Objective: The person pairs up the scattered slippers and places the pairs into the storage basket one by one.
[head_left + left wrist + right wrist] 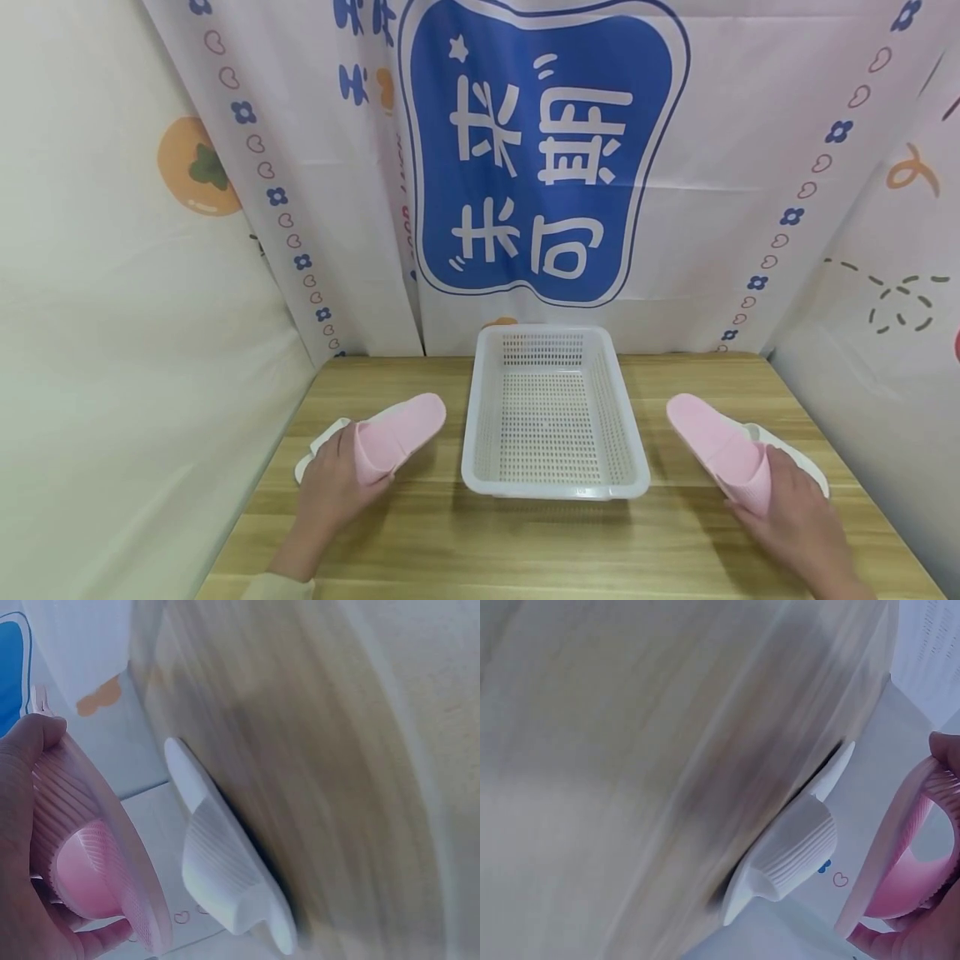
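Observation:
My left hand [335, 483] grips a pink slipper [408, 421] by its strap end, toe pointing up and to the right in the head view. Below it a white slipper [225, 862] lies on the table, apart from the pink one in the left wrist view. On the other side my right hand [798, 521] holds a second pink slipper [701, 425], thumb on one edge and fingers round the strap. A second white slipper [795, 840] lies on the table beneath that one. Parts of both white slippers are hidden in the head view.
Between the hands a white perforated plastic basket [555, 487] stands on the wooden table [525, 550]. Nothing lies in the basket. Printed cloth hangs behind the table as a backdrop [735, 192], with more cloth along both sides.

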`<state>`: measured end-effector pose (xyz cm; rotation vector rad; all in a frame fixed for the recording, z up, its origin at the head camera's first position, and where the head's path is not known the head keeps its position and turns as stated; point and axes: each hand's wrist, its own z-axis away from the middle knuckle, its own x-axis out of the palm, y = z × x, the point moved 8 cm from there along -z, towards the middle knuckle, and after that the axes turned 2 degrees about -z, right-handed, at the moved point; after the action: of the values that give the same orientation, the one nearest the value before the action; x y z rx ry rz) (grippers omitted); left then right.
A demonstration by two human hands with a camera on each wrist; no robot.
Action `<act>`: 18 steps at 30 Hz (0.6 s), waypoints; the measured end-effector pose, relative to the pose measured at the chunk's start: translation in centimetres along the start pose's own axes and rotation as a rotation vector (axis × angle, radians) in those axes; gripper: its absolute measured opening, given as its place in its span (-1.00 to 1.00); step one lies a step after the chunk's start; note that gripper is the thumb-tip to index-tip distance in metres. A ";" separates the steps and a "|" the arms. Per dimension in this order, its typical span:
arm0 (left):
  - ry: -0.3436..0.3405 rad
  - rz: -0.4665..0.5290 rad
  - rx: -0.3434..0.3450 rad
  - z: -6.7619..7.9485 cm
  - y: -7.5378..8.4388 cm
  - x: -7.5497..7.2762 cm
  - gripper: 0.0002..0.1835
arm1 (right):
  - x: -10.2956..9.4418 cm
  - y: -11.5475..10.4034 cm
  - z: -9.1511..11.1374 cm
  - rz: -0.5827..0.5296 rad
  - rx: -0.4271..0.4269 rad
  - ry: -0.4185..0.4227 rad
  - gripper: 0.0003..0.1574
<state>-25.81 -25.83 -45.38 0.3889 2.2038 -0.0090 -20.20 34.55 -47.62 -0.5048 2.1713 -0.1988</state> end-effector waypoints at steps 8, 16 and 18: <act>-0.035 0.024 0.004 -1.3 0.7 -0.3 -0.03 | -0.8 -0.5 -1.0 0.021 -0.062 0.056 0.23; -0.045 0.025 0.047 -2.7 1.8 -0.6 -0.01 | -1.1 -1.4 -2.2 0.048 -0.078 0.010 0.20; -0.038 0.021 0.066 -3.0 2.1 -0.7 -0.01 | -1.1 -1.6 -2.5 0.058 -0.079 -0.006 0.19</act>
<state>-27.16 -23.63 -42.67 0.4451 2.1660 -0.0775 -21.13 33.49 -44.78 -0.4857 2.1916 -0.0800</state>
